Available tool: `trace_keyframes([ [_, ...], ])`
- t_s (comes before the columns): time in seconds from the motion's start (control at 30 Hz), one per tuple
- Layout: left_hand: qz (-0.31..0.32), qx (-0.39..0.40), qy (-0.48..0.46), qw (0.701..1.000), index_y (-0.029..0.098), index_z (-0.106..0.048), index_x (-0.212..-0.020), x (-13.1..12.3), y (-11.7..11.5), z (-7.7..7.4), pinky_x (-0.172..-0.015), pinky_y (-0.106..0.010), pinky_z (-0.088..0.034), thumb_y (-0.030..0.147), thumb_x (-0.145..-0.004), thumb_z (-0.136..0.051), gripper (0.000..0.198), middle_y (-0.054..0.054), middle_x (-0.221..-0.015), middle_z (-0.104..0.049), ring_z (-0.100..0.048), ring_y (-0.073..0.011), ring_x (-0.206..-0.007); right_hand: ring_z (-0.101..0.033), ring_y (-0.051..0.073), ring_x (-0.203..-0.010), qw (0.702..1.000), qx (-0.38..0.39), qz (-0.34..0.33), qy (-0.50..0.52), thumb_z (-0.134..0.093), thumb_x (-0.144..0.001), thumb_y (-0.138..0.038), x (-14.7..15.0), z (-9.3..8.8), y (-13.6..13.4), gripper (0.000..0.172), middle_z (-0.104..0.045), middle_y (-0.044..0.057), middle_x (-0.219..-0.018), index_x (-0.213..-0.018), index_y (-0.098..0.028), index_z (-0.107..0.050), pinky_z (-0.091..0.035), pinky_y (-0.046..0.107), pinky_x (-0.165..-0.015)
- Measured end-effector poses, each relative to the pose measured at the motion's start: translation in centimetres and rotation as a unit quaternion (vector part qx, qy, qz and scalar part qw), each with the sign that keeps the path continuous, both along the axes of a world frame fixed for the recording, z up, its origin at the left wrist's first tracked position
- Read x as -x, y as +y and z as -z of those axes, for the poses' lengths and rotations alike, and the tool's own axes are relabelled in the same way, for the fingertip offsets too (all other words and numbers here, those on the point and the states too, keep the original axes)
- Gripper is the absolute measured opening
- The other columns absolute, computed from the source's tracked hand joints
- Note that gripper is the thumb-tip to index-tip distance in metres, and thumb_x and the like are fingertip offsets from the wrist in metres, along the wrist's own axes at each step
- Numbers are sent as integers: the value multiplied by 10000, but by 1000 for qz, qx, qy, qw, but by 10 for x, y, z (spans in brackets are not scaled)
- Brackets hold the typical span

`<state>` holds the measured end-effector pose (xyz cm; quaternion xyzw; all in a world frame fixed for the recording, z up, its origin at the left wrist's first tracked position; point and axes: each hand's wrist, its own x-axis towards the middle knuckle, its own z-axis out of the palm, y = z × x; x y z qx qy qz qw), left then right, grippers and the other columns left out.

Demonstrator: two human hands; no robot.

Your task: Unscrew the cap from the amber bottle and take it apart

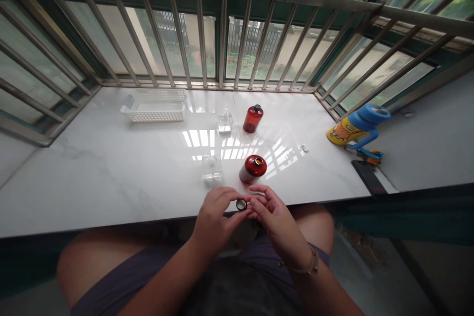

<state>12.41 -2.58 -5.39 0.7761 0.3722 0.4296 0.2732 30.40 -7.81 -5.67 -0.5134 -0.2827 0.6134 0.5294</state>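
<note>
Holding: a black ring (pixel 241 204) with a pale inner face, pinched upright between the fingertips of both hands, above the front edge of the counter.
Left hand (pixel 217 219): thumb and fingers closed on the ring from the 9 o'clock side.
Right hand (pixel 276 219): fingertips meeting the ring from the 3 o'clock side; a thin cord bracelet (pixel 309 267) with small metal beads circles the wrist.
Hand state: together, fingers of the two hands touching at the ring.
Reference: 12 o'clock points from the hands to the window.
Near red bottle (pixel 253 168): glossy red glass, at 12 o'clock, just beyond the hands; its mouth is uncapped, with a metallic rim.
Far red bottle (pixel 253 118): translucent red glass with a black cap, at 12 o'clock, behind the near one.
Clear glass bottles: a squared one (pixel 212 168) at 11 o'clock and a smaller one (pixel 224 122) further out; both thick-walled.
White plastic basket (pixel 152 106): perforated lattice walls, at 10 o'clock.
Counter (pixel 111 187): polished white marble with grey veining.
Labels: no writing is legible on any bottle.
</note>
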Motion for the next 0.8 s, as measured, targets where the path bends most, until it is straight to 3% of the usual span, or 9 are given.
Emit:
trace_keyframes([
  [0.27,-10,39,-34,999,260,-781,-1141,4,0,1,-898,-367,-618,282,-919,-827,227,-66,-1056,-768,-733,-237,-997,-740,198,-955,999,-35,5,-38,-745,-971,-529,3,-7,0,427,-763,86,-1191,-1276,-265,-605,-600,347,-857],
  [0.47,-20,72,-36,997,251,-778,-1121,5,1,2,-880,-375,-617,354,-920,-830,232,-71,-1046,-768,-731,-243,-985,-741,222,-995,992,-71,7,-99,-727,-981,-522,6,-11,-3,397,-746,99,-1274,-1281,-295,-601,-608,415,-955],
  [0.8,-14,29,-36,999,250,-757,-1146,6,1,1,-909,-382,-609,338,-910,-845,266,-67,-1063,-768,-724,-240,-1013,-722,233,-1087,988,-89,9,-127,-720,-990,-509,9,-14,-6,352,-738,82,-1268,-1265,-315,-615,-591,426,-1010],
])
